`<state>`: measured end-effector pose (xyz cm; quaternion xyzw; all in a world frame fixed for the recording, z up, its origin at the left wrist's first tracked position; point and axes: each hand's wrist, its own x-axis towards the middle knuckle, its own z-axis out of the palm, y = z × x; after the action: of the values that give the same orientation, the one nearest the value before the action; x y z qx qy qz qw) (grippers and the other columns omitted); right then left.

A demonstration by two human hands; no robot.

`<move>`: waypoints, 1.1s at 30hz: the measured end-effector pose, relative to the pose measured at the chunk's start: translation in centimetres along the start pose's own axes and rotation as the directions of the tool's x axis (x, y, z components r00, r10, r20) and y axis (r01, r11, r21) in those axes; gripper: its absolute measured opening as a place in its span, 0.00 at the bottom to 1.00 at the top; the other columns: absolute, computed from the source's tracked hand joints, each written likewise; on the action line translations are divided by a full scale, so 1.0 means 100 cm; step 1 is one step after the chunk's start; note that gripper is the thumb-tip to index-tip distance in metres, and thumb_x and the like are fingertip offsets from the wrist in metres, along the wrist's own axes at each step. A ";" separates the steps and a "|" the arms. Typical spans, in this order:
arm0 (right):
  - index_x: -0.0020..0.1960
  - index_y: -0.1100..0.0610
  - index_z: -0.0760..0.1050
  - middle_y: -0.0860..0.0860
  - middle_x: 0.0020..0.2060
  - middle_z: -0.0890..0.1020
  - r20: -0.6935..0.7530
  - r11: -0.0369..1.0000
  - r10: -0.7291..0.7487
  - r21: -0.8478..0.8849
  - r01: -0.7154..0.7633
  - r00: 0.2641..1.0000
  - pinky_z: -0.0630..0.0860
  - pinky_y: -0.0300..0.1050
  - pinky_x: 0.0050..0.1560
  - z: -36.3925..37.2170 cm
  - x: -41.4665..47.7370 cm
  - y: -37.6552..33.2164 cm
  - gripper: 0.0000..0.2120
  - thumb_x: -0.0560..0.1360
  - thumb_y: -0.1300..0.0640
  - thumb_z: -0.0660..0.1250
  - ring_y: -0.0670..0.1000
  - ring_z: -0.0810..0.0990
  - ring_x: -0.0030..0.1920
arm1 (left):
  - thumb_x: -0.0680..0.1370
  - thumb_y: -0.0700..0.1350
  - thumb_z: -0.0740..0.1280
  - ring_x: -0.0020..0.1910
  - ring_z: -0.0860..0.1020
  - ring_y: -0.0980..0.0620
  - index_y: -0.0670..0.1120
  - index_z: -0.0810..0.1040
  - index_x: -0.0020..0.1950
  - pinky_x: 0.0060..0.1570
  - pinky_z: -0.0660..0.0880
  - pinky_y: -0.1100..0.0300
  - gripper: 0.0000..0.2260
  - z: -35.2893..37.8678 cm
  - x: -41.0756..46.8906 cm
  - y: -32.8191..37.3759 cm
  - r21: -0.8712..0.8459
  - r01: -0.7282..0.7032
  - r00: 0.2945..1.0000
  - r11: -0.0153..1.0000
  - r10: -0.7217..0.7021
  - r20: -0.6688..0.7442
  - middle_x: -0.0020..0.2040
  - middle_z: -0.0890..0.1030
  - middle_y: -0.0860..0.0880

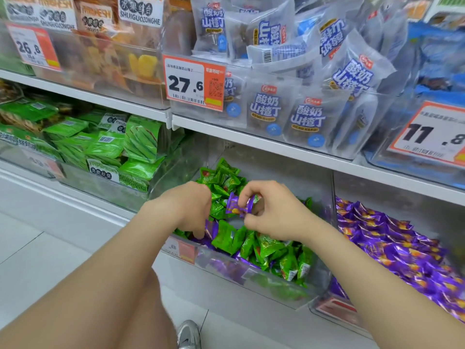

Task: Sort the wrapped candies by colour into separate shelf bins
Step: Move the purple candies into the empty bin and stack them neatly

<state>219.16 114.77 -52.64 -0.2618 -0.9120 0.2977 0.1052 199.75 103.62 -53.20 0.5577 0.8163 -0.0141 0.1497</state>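
Purple candy point(236, 205) is pinched in the right hand point(271, 212), just above the middle bin point(251, 275) at frame centre. That bin is mostly green candies point(226, 238) with a few purple ones mixed in. Left hand point(187, 207) is dipped into the same bin, fingers pointing down among the wrappers, but honestly can't tell if it's got hold of anything. Right bin point(334, 311), lower right, is packed with purple candies point(392, 248).

The middle bin point(264, 280) is sitting between a packet bin point(100, 190), left, and a second candy bin point(324, 311), right; the right hand point(271, 210) is holding a candy point(236, 205) above it.
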 end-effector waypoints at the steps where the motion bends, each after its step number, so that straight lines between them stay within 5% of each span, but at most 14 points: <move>1: 0.46 0.45 0.78 0.55 0.35 0.85 -0.033 0.995 0.036 0.090 -0.033 0.999 0.73 0.39 0.32 -0.002 -0.006 -0.002 0.13 0.68 0.61 0.73 0.48 0.82 0.32 | 0.63 0.48 0.81 0.43 0.82 0.48 0.50 0.82 0.44 0.41 0.81 0.54 0.14 -0.002 -0.004 0.001 -0.032 0.002 0.997 0.999 -0.005 -0.071 0.44 0.82 0.50; 4: 0.47 0.45 0.79 0.60 0.41 0.87 -0.105 0.910 0.135 0.406 -0.081 0.985 0.73 0.42 0.34 -0.011 -0.029 -0.012 0.15 0.71 0.65 0.72 0.60 0.88 0.43 | 0.64 0.48 0.80 0.39 0.78 0.53 0.52 0.79 0.42 0.35 0.72 0.59 0.13 -0.006 -0.019 0.012 -0.271 -0.082 0.954 0.959 -0.003 -0.299 0.39 0.80 0.55; 6: 0.47 0.48 0.81 0.60 0.41 0.88 -0.126 0.856 0.181 0.509 -0.093 0.975 0.72 0.42 0.35 -0.018 -0.044 -0.017 0.12 0.74 0.66 0.75 0.58 0.86 0.38 | 0.63 0.48 0.84 0.35 0.79 0.55 0.53 0.79 0.41 0.33 0.71 0.63 0.16 -0.008 -0.031 0.026 -0.461 -0.190 0.926 0.867 0.001 -0.378 0.40 0.83 0.55; 8: 0.48 0.53 0.81 0.57 0.39 0.88 -0.193 0.836 0.207 0.544 -0.071 0.959 0.75 0.40 0.35 -0.025 -0.060 -0.023 0.08 0.75 0.63 0.76 0.51 0.86 0.36 | 0.61 0.47 0.87 0.29 0.79 0.55 0.53 0.80 0.43 0.32 0.74 0.65 0.19 -0.012 -0.041 0.043 -0.619 -0.271 0.931 0.737 0.039 -0.362 0.43 0.85 0.53; 11: 0.57 0.50 0.81 0.49 0.46 0.88 -0.266 0.831 0.244 0.554 -0.059 0.933 0.82 0.47 0.42 -0.032 -0.079 -0.024 0.12 0.76 0.61 0.77 0.52 0.88 0.41 | 0.65 0.41 0.86 0.40 0.87 0.43 0.47 0.83 0.51 0.44 0.85 0.50 0.19 -0.017 -0.050 0.067 -0.824 -0.308 0.950 0.475 0.103 -0.296 0.47 0.87 0.46; 16: 0.49 0.50 0.85 0.48 0.41 0.88 -0.308 0.878 0.296 0.461 -0.131 0.904 0.85 0.51 0.47 -0.051 -0.104 -0.008 0.06 0.74 0.60 0.76 0.50 0.88 0.41 | 0.69 0.38 0.83 0.46 0.86 0.37 0.44 0.86 0.53 0.50 0.85 0.42 0.14 -0.011 -0.052 0.107 -0.879 -0.310 0.950 0.362 0.144 -0.276 0.47 0.87 0.44; 19: 0.45 0.51 0.84 0.48 0.37 0.87 -0.359 0.881 0.374 0.427 -0.205 0.855 0.81 0.48 0.41 -0.070 -0.118 0.007 0.04 0.71 0.53 0.75 0.49 0.85 0.37 | 0.72 0.39 0.81 0.45 0.88 0.46 0.47 0.87 0.52 0.53 0.84 0.47 0.11 -0.007 -0.051 0.137 -0.866 -0.341 0.939 0.365 0.168 -0.299 0.46 0.88 0.46; 23: 0.46 0.54 0.81 0.56 0.36 0.85 -0.275 0.825 0.471 0.475 -0.308 0.838 0.74 0.43 0.35 -0.101 -0.139 0.030 0.03 0.75 0.55 0.69 0.53 0.81 0.32 | 0.73 0.42 0.79 0.41 0.85 0.40 0.52 0.86 0.46 0.45 0.83 0.43 0.06 0.000 -0.044 0.175 -0.769 -0.443 0.890 0.461 0.118 -0.441 0.38 0.87 0.47; 25: 0.47 0.54 0.80 0.57 0.36 0.84 -0.274 0.839 0.485 0.413 -0.354 0.830 0.74 0.45 0.37 -0.115 -0.150 0.051 0.04 0.75 0.54 0.70 0.51 0.79 0.31 | 0.72 0.45 0.78 0.37 0.83 0.43 0.54 0.85 0.45 0.42 0.82 0.48 0.06 0.006 -0.041 0.191 -0.686 -0.501 0.847 0.528 0.140 -0.512 0.36 0.86 0.49; 30: 0.55 0.44 0.81 0.44 0.47 0.85 -0.378 0.857 0.379 -0.201 -0.475 0.845 0.73 0.41 0.51 -0.136 -0.187 0.115 0.10 0.75 0.53 0.76 0.48 0.83 0.51 | 0.73 0.46 0.79 0.40 0.83 0.54 0.57 0.85 0.48 0.46 0.79 0.59 0.07 0.018 -0.039 0.223 -0.542 -0.637 0.756 0.549 0.303 -0.581 0.41 0.86 0.58; 33: 0.50 0.43 0.82 0.40 0.41 0.83 -0.358 0.830 0.403 -0.246 -0.501 0.842 0.75 0.43 0.51 -0.141 -0.199 0.145 0.12 0.70 0.49 0.82 0.49 0.81 0.52 | 0.74 0.46 0.79 0.47 0.82 0.62 0.55 0.86 0.52 0.50 0.73 0.72 0.09 0.025 -0.035 0.234 -0.393 -0.682 0.699 0.617 0.389 -0.601 0.47 0.84 0.62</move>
<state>246.86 120.81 -50.71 -0.5270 -0.8336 0.1154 0.1187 222.92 108.79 -51.34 0.6925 0.5760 0.4189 0.1148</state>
